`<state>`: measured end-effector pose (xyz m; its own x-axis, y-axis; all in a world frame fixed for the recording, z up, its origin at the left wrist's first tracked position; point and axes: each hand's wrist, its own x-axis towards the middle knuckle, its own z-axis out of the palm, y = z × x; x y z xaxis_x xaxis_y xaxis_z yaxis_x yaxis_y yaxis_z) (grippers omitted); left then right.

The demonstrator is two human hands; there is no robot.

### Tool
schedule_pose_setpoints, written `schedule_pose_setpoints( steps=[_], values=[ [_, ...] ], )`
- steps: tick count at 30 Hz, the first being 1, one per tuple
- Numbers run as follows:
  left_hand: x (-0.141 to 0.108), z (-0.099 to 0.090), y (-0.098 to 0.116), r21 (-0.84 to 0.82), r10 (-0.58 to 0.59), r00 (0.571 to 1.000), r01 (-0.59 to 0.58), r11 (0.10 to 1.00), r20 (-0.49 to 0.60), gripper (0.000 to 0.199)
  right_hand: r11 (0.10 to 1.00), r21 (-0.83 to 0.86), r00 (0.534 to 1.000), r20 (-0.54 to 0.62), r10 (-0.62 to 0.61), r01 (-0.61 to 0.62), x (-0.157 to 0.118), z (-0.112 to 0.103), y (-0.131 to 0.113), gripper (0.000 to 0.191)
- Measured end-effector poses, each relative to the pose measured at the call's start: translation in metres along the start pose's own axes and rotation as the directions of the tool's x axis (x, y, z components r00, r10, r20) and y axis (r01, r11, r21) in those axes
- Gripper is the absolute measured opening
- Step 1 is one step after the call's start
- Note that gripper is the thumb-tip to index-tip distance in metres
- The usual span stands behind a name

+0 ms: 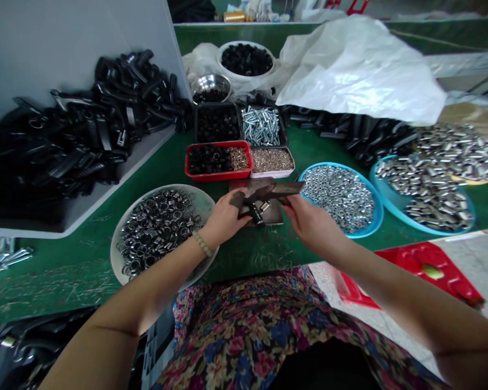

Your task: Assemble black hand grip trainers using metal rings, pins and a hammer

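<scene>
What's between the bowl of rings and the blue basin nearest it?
In the head view: the left hand, a black part over a metal plate, then the right hand.

The table (264, 254) is green, and the held part (257, 215) is black. The garment (236, 338) carries pink, blue and cream flowers on a dark ground. The bracelet (202, 244) is pale green, the screws (261, 125) are silvery, and the sheet (361, 65) is white.

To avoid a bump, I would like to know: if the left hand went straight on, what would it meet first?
Past the dark part it holds, the left hand would probably meet the pale box first, though depth is unclear.
</scene>
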<state>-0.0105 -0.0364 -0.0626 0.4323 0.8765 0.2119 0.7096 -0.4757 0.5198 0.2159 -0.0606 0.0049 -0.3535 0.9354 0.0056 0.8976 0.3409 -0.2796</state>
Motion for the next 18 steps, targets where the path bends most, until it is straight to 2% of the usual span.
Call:
schedule_pose_setpoints(
  steps=[3, 5, 7, 8, 10, 11, 13, 15, 17, 18],
  values=[
    [-0.001, -0.002, 0.001, -0.078, -0.07, 0.996, 0.066, 0.995, -0.051, 0.079, 1.0, -0.019, 0.996, 0.092, -0.021, 0.023, 0.003, 0.004, -0.003, 0.037],
    [-0.003, -0.003, 0.005, -0.006, -0.02, 1.0, 0.02, 1.0, -0.012, 0.069, 0.999, -0.045, 0.996, 0.08, 0.025, -0.022, -0.001, 0.004, 0.01, 0.037],
    [-0.007, -0.003, 0.009, 0.129, 0.056, 0.995, -0.066, 0.989, 0.082, 0.051, 0.983, -0.113, 0.989, -0.04, 0.143, -0.146, -0.011, 0.004, 0.036, 0.039],
    [-0.009, -0.002, 0.012, 0.184, 0.074, 0.988, -0.099, 0.978, 0.138, 0.044, 0.959, -0.163, 0.97, -0.111, 0.217, -0.233, -0.017, 0.005, 0.053, 0.041],
    [-0.009, -0.003, 0.018, 0.222, 0.072, 0.974, -0.12, 0.968, 0.216, 0.042, 0.884, -0.269, 0.917, -0.224, 0.329, -0.382, -0.028, 0.007, 0.088, 0.044],
    [-0.007, -0.004, 0.022, 0.199, 0.06, 0.973, -0.105, 0.974, 0.223, 0.043, 0.85, -0.323, 0.903, -0.249, 0.349, -0.417, -0.032, 0.008, 0.105, 0.046],
    [0.001, -0.009, 0.031, 0.074, 0.026, 0.983, -0.04, 0.996, 0.18, 0.042, 0.814, -0.41, 0.906, -0.276, 0.32, -0.412, -0.032, 0.01, 0.13, 0.046],
    [0.011, -0.013, 0.039, -0.1, -0.025, 0.988, 0.041, 0.994, 0.154, 0.038, 0.83, -0.436, 0.924, -0.309, 0.226, -0.348, -0.017, 0.008, 0.141, 0.043],
    [0.017, -0.015, 0.044, -0.181, -0.109, 0.969, 0.151, 0.972, 0.222, 0.035, 0.882, -0.395, 0.936, -0.329, 0.124, -0.256, 0.015, 0.004, 0.137, 0.04],
    [0.018, -0.015, 0.045, -0.153, -0.153, 0.948, 0.201, 0.968, 0.278, 0.035, 0.914, -0.361, 0.953, -0.294, 0.075, -0.183, 0.036, 0.002, 0.13, 0.039]
  ],
)
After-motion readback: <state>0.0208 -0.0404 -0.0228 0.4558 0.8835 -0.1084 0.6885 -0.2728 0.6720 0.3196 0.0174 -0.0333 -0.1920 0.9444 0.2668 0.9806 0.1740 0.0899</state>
